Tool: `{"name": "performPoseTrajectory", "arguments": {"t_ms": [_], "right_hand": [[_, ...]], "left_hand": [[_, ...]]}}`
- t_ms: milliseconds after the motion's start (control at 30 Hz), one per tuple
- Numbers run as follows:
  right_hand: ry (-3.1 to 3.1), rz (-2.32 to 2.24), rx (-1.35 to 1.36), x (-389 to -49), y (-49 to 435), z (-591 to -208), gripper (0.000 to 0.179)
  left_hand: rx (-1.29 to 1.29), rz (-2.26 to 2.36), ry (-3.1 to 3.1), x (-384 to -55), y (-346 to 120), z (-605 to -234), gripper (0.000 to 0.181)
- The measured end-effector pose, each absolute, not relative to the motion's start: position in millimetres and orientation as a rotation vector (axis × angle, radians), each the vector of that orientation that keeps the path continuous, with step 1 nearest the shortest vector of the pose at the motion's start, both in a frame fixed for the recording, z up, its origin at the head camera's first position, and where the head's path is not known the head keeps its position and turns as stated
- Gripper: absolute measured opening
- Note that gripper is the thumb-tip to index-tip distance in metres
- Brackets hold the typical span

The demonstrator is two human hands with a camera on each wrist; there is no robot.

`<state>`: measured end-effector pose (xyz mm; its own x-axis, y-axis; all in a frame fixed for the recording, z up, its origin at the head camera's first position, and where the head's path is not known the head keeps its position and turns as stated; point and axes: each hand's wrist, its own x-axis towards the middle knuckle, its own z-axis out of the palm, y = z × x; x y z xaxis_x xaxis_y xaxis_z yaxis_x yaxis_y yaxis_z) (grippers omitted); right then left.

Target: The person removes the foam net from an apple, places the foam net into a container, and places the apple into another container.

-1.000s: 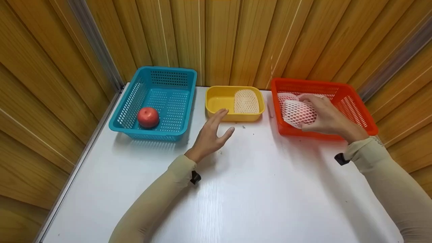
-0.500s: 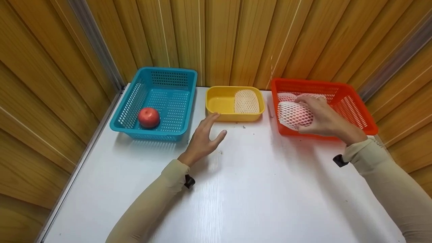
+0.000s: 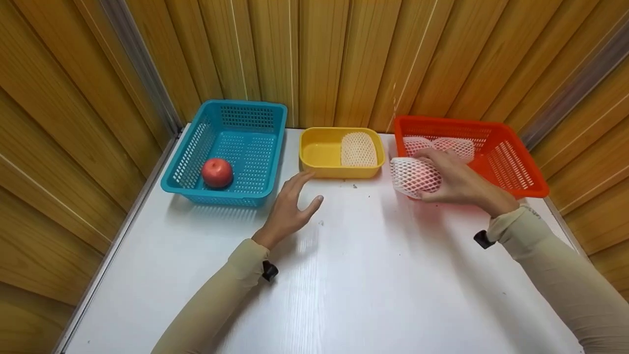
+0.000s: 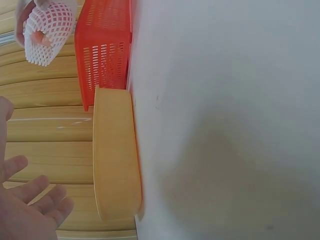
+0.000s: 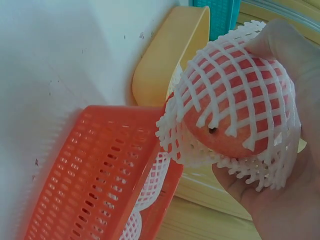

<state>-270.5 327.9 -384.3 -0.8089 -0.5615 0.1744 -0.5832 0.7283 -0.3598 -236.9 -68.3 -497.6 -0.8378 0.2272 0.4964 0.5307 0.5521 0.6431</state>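
Note:
My right hand (image 3: 454, 179) grips a red apple (image 5: 225, 135) wrapped in a white foam net (image 5: 240, 85), held above the front left edge of the red basket (image 3: 511, 172). In the right wrist view the net is open at one end and the apple's base shows through. Two more netted fruits (image 3: 454, 146) lie in that basket. My left hand (image 3: 285, 211), fingers spread and holding nothing, hovers over the table in front of the yellow container (image 3: 319, 172). A bare red apple (image 3: 217, 172) sits in the blue basket (image 3: 226, 200).
Inside the yellow container, on its right side, lies a flattened foam net (image 3: 358, 150). The three containers stand in a row on the white table (image 3: 354, 275), against a wood-look wall (image 3: 319, 59).
My right hand has lifted the netted apple up and leftward from inside the red basket to its edge. My left hand has drawn back a little toward me and left.

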Motion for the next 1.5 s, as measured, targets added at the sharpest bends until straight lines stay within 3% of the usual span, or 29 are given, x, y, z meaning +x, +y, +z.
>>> {"name": "performPoseTrajectory", "arguments": {"t_ms": [1500], "right_hand": [[-2.943,0.757,1.111,-270.9,241.7,-444.9,0.080]], "left_hand": [[-0.530,-1.200,-2.536,-224.9,-94.0,-503.8,0.056]]}}
